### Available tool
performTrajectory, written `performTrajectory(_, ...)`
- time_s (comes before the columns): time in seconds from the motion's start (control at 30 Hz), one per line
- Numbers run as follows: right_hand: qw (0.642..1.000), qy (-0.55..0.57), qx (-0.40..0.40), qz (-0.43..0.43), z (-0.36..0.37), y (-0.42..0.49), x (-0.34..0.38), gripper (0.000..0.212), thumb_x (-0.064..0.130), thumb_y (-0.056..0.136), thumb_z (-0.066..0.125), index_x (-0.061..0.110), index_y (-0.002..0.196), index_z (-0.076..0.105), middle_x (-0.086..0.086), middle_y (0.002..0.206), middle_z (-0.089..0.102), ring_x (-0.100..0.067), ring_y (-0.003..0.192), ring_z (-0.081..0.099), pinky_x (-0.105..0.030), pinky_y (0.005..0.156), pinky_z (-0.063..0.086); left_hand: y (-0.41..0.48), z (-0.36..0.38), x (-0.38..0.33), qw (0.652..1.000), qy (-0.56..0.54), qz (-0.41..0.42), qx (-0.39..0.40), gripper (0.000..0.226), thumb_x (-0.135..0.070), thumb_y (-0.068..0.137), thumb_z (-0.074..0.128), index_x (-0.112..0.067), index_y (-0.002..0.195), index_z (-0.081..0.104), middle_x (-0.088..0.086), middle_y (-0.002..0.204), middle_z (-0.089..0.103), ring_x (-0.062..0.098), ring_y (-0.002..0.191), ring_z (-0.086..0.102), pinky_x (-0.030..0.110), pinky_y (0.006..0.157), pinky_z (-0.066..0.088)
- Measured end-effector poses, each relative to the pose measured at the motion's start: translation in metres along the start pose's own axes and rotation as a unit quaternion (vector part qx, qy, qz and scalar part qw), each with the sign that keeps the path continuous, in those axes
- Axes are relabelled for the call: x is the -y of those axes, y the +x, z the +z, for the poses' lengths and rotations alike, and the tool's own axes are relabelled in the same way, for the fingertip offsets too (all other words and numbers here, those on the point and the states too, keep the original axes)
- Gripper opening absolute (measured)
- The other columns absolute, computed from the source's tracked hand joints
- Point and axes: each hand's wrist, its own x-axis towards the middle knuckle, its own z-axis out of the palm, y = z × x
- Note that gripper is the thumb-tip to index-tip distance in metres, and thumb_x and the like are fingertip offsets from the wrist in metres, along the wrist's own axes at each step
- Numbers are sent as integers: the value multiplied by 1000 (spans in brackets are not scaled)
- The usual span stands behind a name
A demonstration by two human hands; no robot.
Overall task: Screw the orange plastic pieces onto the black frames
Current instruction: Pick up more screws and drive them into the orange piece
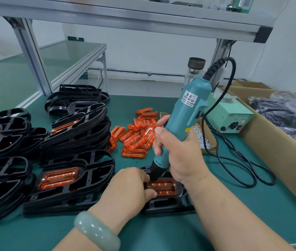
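Orange plastic piece [163, 188] sits in a black frame [169, 205] on the table [53, 230], right under my hands. My left hand [129, 187] pinches its left end with curled fingers. My right hand [178, 151] grips the teal screwdriver [185, 113], whose tip is down at the piece's corner. Loose orange pieces [136, 136] lie just beyond.

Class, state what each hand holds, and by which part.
The right hand grips the teal electric screwdriver round its lower barrel. The left hand pinches the orange plastic piece by its left end, on the black frame.

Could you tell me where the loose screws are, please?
In the head view, the screws lie right of centre, between the screwdriver and the power box.
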Motion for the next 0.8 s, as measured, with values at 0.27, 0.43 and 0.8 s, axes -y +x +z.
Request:
performTrajectory(0.27, 1000, -7, -13, 0, 2, -1, 2, 24, 12, 80, 59, 35, 73, 61, 2, 55, 48, -15, 44, 47, -27, 50, 43, -1, -1, 0, 1000, -5, 5, 5, 33, -48, 79, 67, -27, 104, 67, -9, 69, 50, 12, 71, 48, 24, 59, 33)
performTrajectory(0.43, 1000, 0, -29, 4, 4, -2, 3, 20, 10, 79, 59, 29, 74, 60, 1, 54, 48, -15, 43, 47, -26, 49, 42, -1, -1, 0, 1000, -8, 4, 7, 37, -48, 80, 67, -29, 111, 65, -9, 74, 51, 11, 75, 48, 23, 64, 34)
performTrajectory(0.8, 998, -17, -53, 9, 8, 1, 5, 13, 9, 77, 59, 22, 77, 57, -2, 54, 46, -15, 42, 46, -26, 47, 42, -1, -3, -2, 1000, 2, 0, 15, 42, -45, 81, 67, -28, 119, 63, -4, 89, 61, 15, 90, 58, 22, 69, 38)
